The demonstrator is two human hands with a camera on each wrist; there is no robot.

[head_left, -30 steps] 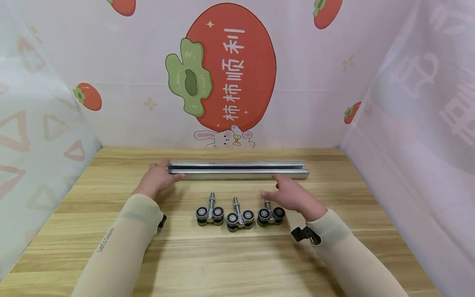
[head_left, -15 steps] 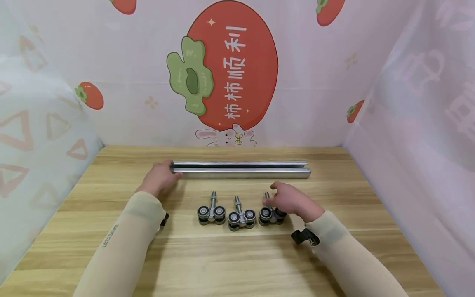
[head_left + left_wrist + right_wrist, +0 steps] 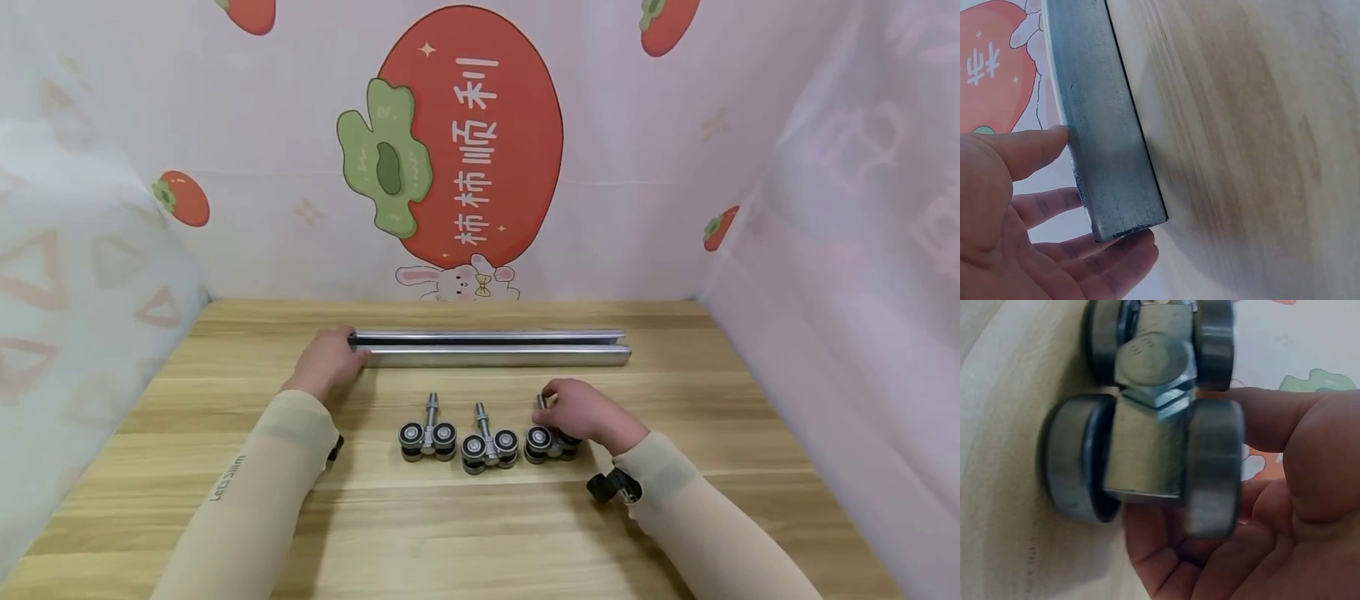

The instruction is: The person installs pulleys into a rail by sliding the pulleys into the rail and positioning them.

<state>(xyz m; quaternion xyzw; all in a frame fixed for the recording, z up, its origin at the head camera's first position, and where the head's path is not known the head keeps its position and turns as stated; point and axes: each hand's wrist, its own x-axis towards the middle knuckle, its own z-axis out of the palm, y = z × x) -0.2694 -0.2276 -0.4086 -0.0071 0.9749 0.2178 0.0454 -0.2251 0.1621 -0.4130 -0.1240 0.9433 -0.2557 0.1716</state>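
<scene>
A long silver metal track (image 3: 487, 357) with a slot along its top lies across the back of the table. My left hand (image 3: 327, 360) grips its left end; in the left wrist view the thumb lies on one edge and the fingers curl round the end of the track (image 3: 1100, 125). Three roller trolleys with paired wheels and upright bolts are lined up in front: a left trolley (image 3: 428, 435), a middle trolley (image 3: 489, 448) and a right trolley (image 3: 540, 443). My right hand (image 3: 588, 411) holds the right trolley by its bolt. Its wheels and hex bolt head (image 3: 1154, 362) fill the right wrist view.
The wood-grain table (image 3: 450, 533) is enclosed by a printed back curtain (image 3: 262, 125) and pale side curtains. Black wrist cameras (image 3: 611, 486) are strapped under the sleeves.
My right hand has come down and closed round the right trolley's bolt, its fingers drawing in. My left hand has tightened on the track's end, which has shifted slightly right in view.
</scene>
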